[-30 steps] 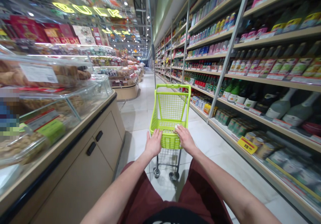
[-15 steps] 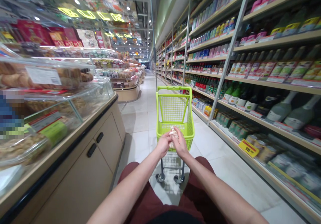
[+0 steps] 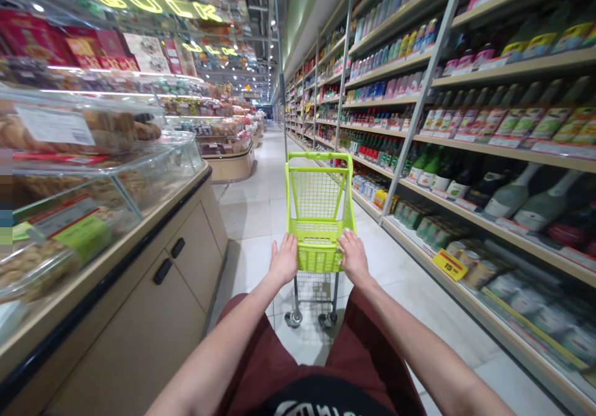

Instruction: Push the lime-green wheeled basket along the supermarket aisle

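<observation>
A small lime-green shopping cart (image 3: pixel 316 198) stands in front of me on thin metal legs with castor wheels (image 3: pixel 293 319). My left hand (image 3: pixel 284 258) presses on the near left of its basket, and my right hand (image 3: pixel 354 257) curls over the near right rim. Neither hand shows anything but the cart. The small pale item seen earlier does not show now, and the basket's floor is hidden behind its near wall and my hands.
On the left runs a glass bakery counter (image 3: pixel 116 186) with beige cabinet doors (image 3: pixel 153 316). Long shelves of bottles (image 3: pixel 493 136) line the right, with a yellow price tag (image 3: pixel 449 265) on a lower shelf. A pale tiled aisle floor (image 3: pixel 246 217) stretches ahead.
Half a second ago my hands were close together around a small pale item above the basket. They are now apart on the basket's near edge, and that item no longer shows.
</observation>
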Motion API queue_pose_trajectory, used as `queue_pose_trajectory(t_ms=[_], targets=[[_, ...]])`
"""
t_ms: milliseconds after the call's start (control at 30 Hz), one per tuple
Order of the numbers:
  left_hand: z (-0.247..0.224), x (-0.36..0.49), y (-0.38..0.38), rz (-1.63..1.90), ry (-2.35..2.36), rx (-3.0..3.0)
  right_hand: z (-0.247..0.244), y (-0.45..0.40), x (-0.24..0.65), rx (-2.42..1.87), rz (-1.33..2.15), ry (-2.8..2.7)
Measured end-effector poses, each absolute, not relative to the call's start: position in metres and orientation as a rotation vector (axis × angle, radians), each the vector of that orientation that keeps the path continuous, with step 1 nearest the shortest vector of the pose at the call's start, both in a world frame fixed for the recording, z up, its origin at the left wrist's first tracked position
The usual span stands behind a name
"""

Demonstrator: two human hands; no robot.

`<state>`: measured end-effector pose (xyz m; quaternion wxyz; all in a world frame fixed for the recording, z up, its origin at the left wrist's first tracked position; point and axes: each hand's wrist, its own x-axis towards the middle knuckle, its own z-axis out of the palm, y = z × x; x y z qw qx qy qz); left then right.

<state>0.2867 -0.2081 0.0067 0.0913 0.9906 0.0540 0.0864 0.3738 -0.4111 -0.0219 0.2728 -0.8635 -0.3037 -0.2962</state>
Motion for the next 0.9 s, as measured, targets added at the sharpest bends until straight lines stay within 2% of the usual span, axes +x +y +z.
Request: queue_pose_trajectory(t_ms=[233,333,533,767,900], targets=[[-0.002,0.286,-0.195,0.239,0.043,3.130,-0.036,-0.332,0.351,-2.239,-0.700,-1.214],[-0.007,0.284,-0.185,0.300,0.058,3.158,-0.034,-0.351,0.362,-2.250,-0.713,-1.240],[-0.008,0.281,-0.180,0.283,0.053,3.155,-0.026,-0.411,0.392,-2.278,-0.891,-0.861],[-0.003,0.282,-0.185,0.236,0.088,3.177,-0.024,-0.372,0.369,-2.323,-0.796,-1.025],[-0.001,0.280,-0.181,0.268,0.084,3.179,-0.020,-0.390,0.377,-2.371,-0.738,-1.127]])
